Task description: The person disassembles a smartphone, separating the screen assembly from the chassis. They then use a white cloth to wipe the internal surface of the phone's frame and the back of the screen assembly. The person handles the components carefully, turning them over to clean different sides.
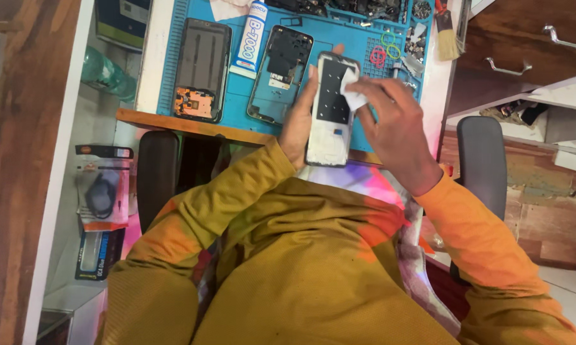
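A: Closest to the camera?
B: Mustard-yellow sleeves and lap, seated in a chair with dark armrests (483, 160). Pink-orange light patches on the right sleeve.

A: Left hand?
B: Left hand (299, 121) cups a phone frame (331, 110) from behind and the left side, grip closed around it, thumb side along its left edge. Frame is upright-ish, tilted slightly, held over the near edge of the counter (192, 124), above the lap.

A: Right hand?
B: Right hand (393, 124) pinches a small white wipe (352, 89), grip closed on it, pressed on the upper right of the frame's dark inner panel. Lower part of the frame looks pale grey.

A: Beyond the hands?
B: Blue work mat (364, 48) on the counter. Second phone frame (281, 73) lies flat just left of the held one. Further left, a dark phone body (202, 69) with orange parts at its near end. Between those two, a white glue tube (252, 38) pointing away.

A: Far edge?
B: Coloured rings (385, 50) on the mat right of the held frame, a brush (445, 32) at the right edge, tray of small dark parts (345, 7) at the top. Details there too small to tell.

A: Sides?
B: Packaged items (102, 191) on a low shelf left, drawers with metal handles (508, 67) right.
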